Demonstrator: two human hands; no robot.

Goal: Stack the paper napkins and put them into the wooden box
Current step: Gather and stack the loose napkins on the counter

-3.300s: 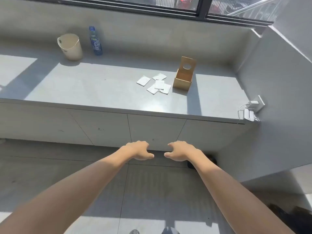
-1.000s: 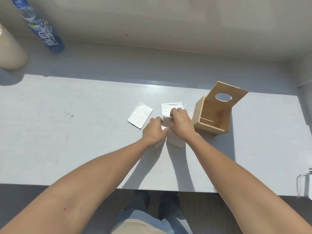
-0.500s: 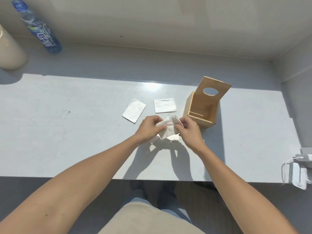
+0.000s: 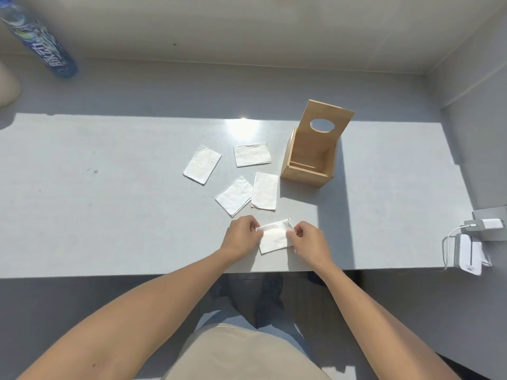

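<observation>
A bare indoor room: grey built-in counter [image 4: 109, 187] beneath plain wall, charger [image 4: 491, 223] plugged in.

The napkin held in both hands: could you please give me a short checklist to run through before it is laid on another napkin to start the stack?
1. Grip: left hand and right hand each pinch a side of the held napkin: ok.
2. Held napkin flat: top edge curls: not ok.
3. Four loose napkins on the counter, nearest within view: ok.
4. Two napkins overlapping or only touching: cannot tell.
5. Wooden box open, lid up: ok.
</observation>
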